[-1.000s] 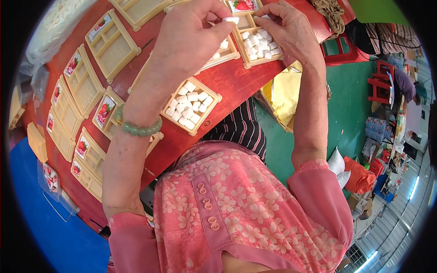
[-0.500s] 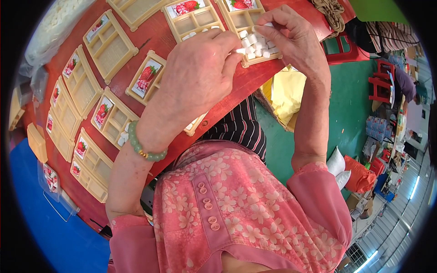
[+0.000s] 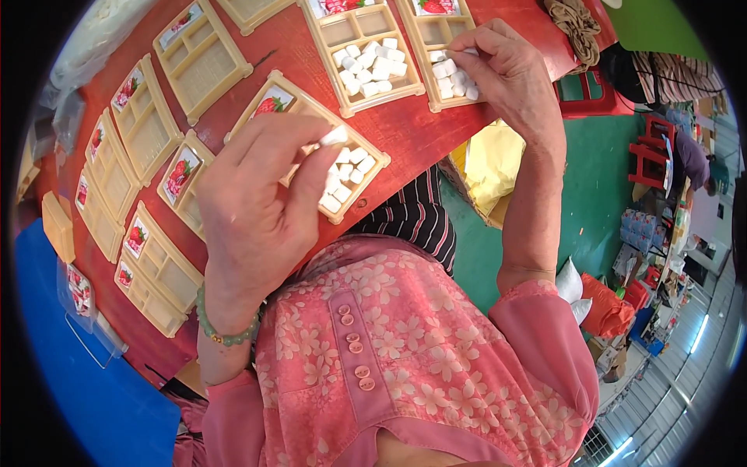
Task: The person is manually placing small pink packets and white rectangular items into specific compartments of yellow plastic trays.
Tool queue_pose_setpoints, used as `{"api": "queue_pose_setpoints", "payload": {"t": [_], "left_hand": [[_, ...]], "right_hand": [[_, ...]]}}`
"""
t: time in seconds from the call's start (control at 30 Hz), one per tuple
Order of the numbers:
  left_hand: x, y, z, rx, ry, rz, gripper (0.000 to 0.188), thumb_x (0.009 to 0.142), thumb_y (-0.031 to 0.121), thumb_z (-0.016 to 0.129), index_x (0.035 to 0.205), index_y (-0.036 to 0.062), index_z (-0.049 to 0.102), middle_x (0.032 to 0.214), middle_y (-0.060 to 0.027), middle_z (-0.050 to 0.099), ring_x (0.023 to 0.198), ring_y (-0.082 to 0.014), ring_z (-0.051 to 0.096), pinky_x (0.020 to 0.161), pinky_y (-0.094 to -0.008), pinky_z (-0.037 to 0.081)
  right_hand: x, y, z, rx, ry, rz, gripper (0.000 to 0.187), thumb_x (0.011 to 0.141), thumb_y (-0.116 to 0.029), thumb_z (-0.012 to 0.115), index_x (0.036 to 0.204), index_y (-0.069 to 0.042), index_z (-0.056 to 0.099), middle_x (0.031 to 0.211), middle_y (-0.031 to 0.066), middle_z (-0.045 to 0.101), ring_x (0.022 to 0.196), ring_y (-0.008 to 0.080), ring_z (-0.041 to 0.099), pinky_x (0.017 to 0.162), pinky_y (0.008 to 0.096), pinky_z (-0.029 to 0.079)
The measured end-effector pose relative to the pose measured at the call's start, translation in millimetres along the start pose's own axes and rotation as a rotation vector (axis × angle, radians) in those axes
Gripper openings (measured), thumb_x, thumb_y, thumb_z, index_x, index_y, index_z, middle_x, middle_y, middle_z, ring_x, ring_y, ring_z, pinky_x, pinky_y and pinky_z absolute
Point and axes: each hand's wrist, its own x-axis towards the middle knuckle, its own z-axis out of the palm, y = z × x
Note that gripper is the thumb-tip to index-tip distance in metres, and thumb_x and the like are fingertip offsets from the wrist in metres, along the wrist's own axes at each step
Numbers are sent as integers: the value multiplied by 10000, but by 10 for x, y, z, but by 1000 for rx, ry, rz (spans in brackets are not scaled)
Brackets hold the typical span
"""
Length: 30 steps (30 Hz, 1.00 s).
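Note:
My left hand (image 3: 257, 194) pinches a small white block (image 3: 334, 136) between thumb and forefinger. It hangs just over a beige compartment tray (image 3: 375, 159) that holds loose white blocks in its large section and has a strawberry picture at its far end. My right hand (image 3: 510, 78) has thumb and forefinger closed at the right-hand beige tray (image 3: 436, 105), which also holds white blocks; what lies between those fingertips is hard to make out. Between the two hands stands another tray (image 3: 348, 107) with several white blocks in its large compartment.
More beige trays with strawberry pictures, such as a tray (image 3: 194, 78), lie across the red table (image 3: 272, 58) to the left. A carton with yellow lining (image 3: 494, 163) stands below the table's near edge. Brown cloth (image 3: 574, 31) and a red stool (image 3: 595, 97) are at the right.
My left hand has moved left and nearer, from the right-hand tray to the tray on its left, with a white block in its fingers. My right hand stays at the right-hand tray.

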Motion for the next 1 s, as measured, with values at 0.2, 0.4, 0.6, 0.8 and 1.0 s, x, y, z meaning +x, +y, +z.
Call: {"api": "queue_pose_setpoints", "payload": {"t": [0.2,0.4,0.6,0.8,1.0], "left_hand": [[-339,-113,-133,41,66,-12,157,812,-41,720,953,-1,665,865,-119,661,694,-213,642,609,-298,505],[-507,-175,-163,-13,103,-71,148,816,-42,720,949,0,671,871,-115,665,703,-209,649,614,-290,510],[-610,-245,-129,-42,149,-110,154,800,-34,732,935,12,674,858,-101,669,706,-210,662,621,-298,526],[-672,-212,-135,115,187,-48,166,788,-32,735,931,23,670,860,-93,667,709,-209,661,614,-306,531],[-786,-193,-329,2,273,-119,181,791,-33,738,940,29,657,860,-88,665,709,-195,652,602,-303,527]], "right_hand": [[-79,-64,-99,204,72,100,87,905,-55,677,977,-9,693,844,-4,557,674,64,504,598,231,402],[-96,-107,83,98,-22,-60,90,906,-38,668,977,17,678,879,4,564,742,62,513,651,225,402],[-164,-328,-27,52,64,-50,113,892,-25,676,1001,2,680,913,6,594,817,72,546,723,216,427],[-320,-653,230,432,-26,-1,202,842,37,709,1035,-3,666,899,1,622,844,75,557,774,216,441],[-459,-917,382,607,-24,109,143,834,47,723,965,4,682,963,52,702,861,86,615,783,217,465]]}}
